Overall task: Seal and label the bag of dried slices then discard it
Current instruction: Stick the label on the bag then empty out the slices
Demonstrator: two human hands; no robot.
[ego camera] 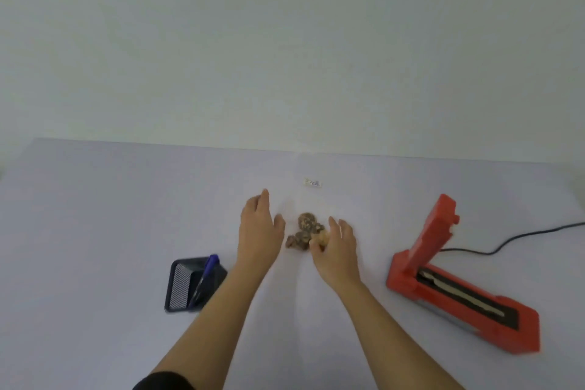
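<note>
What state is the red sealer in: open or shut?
Open. The sealer has its lid raised steeply, and the strip on its base lies bare.

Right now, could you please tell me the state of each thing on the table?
Heat sealer: lid raised, open.
Pen: standing in the holder.
Label: lying flat, apart from the slices.
Dried slices: heaped between the hands.
Left hand: open, fingers straight.
Right hand: at the slices, grip unclear.
</note>
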